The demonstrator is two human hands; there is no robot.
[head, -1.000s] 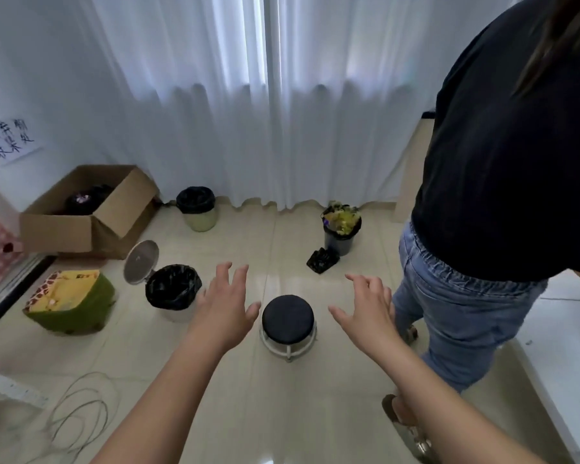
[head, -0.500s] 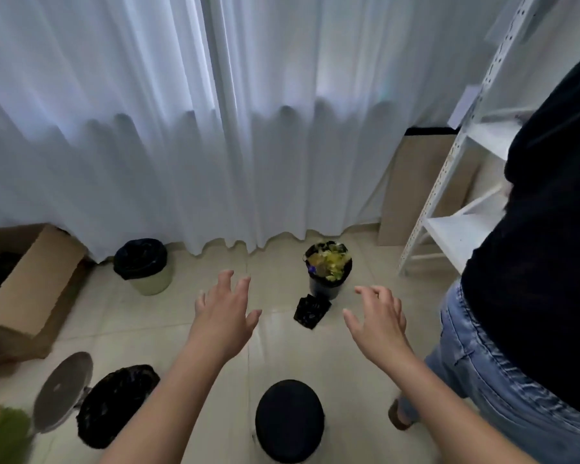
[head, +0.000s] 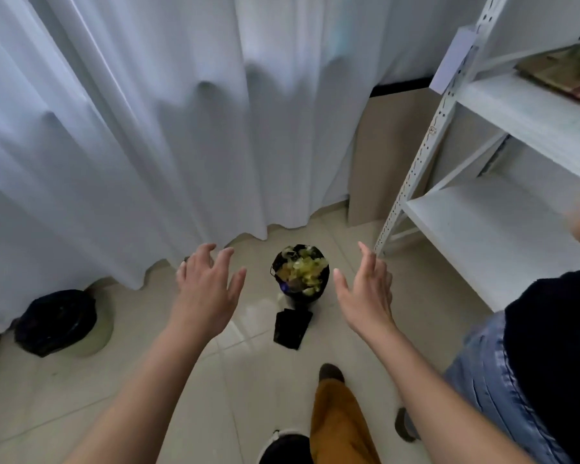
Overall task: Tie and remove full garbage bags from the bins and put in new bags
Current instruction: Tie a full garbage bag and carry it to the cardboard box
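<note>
A small bin with a black bag, full of yellow-green rubbish [head: 300, 274], stands on the tiled floor by the curtain. A folded pack of black bags [head: 292, 328] lies just in front of it. My left hand [head: 206, 289] hovers to the left of the bin with fingers spread, holding nothing. My right hand [head: 365, 291] hovers to its right, fingers straight, also empty. Both hands are above the floor and apart from the bin.
A second bin lined with a black bag [head: 62, 323] stands at the left. A white metal shelf [head: 503, 182] fills the right. Another person in jeans [head: 516, 380] stands at the right. My leg [head: 339, 420] and a round black stool [head: 285, 448] are at the bottom.
The view has moved forward toward the full bin, which is now between my hands. The stool has slid to the bottom edge, and the box and lidded bin have left the view.
</note>
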